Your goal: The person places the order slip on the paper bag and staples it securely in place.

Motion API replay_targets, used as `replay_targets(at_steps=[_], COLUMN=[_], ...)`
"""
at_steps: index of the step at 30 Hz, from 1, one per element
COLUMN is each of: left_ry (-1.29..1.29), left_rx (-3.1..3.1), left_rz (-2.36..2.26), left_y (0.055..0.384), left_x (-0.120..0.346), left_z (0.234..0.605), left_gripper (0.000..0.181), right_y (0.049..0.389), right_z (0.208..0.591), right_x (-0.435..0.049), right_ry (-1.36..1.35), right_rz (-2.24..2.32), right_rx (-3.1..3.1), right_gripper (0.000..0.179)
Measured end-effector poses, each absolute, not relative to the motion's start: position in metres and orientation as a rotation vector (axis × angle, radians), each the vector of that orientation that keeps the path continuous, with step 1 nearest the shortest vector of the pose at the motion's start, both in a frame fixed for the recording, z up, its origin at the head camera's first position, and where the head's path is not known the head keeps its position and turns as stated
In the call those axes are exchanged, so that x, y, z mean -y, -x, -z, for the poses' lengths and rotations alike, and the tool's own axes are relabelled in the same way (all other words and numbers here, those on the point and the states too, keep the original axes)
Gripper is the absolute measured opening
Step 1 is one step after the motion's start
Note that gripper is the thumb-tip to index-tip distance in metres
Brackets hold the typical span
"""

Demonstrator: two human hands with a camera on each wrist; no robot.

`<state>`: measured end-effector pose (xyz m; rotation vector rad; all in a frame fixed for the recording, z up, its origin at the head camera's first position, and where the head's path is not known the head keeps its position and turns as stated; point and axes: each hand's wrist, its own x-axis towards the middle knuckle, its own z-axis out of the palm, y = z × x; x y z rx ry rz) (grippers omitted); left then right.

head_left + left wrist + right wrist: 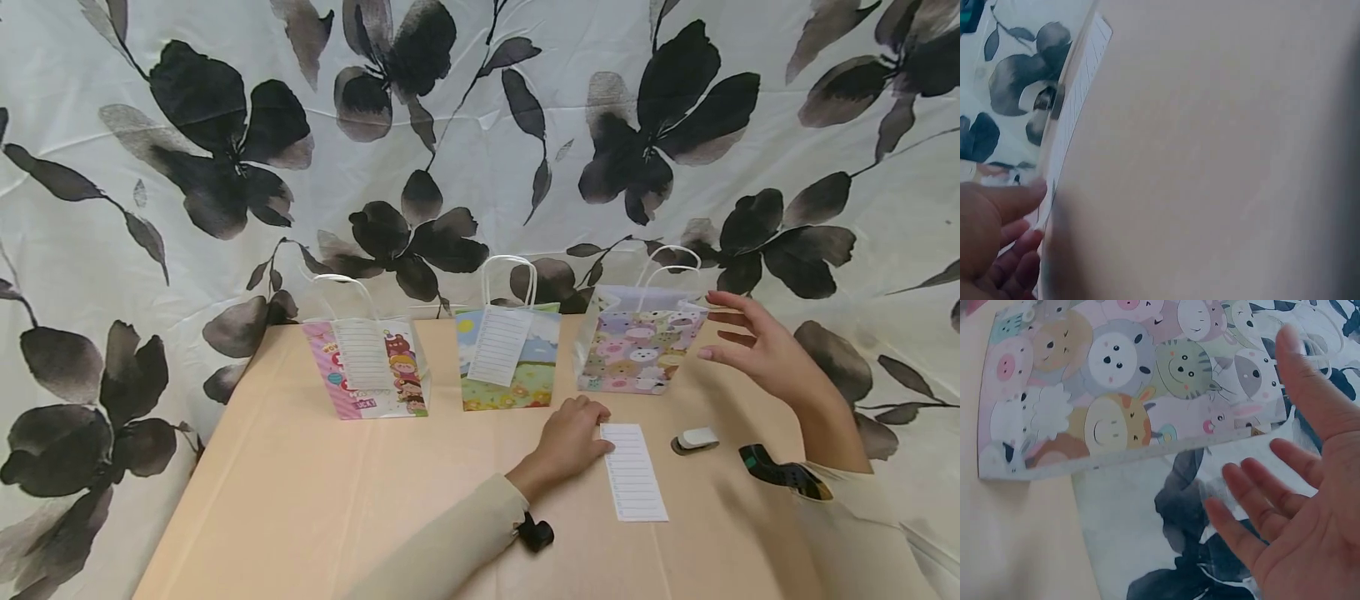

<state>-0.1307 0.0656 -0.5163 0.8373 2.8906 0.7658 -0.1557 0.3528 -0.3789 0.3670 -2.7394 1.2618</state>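
A lined paper slip (636, 475) lies on the table, its upper left corner pinched between the thumb and fingers of my left hand (573, 437). The same slip (1079, 94) stretches away from the fingers in the left wrist view. My right hand (765, 346) is beside the upper right edge of a paper gift bag with animal faces (637, 350), fingers spread and holding nothing. That bag stands upright with its white handles raised. In the right wrist view its printed front (1122, 381) fills the upper left, near the thumb.
A small white-and-dark object, shaped like a mini stapler (695, 440), lies right of the slip. Two more gift bags, a landscape-print one (480, 396) and a pink cartoon one (348, 404), stand to the left, each with a lined slip on its front. Behind hangs a floral cloth (525, 167).
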Motion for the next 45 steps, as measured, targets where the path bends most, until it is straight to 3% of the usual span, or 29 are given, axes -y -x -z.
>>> replay_targets(at_steps=[12,21,34,45], left_ry=[-0.815,-0.846,-1.045,-1.072], left_rx=[-2.930,-2.751,-2.820,-2.912], left_rz=[-0.809,-1.112,-1.303,-1.324], left_y=[0.121,0.134,0.161,0.165], left_x=[-0.070,-0.058,-0.058,-0.070], left_z=[0.515,0.487,0.427,0.396], left_gripper=[0.007,0.005,0.007,0.011], right_y=[0.172,0.173,0.175,0.176], right_z=[0.381,0.381,0.378,0.375], right_x=[-0.341,-0.340,-0.341,-0.334], right_ry=[-0.457,-0.467,-0.460,-0.503], right_rz=[-1.391,-1.423,-1.406,-1.363], right_rx=[2.657,2.655,2.696,2.696], right_gripper=[0.084,0.066,0.076,0.080])
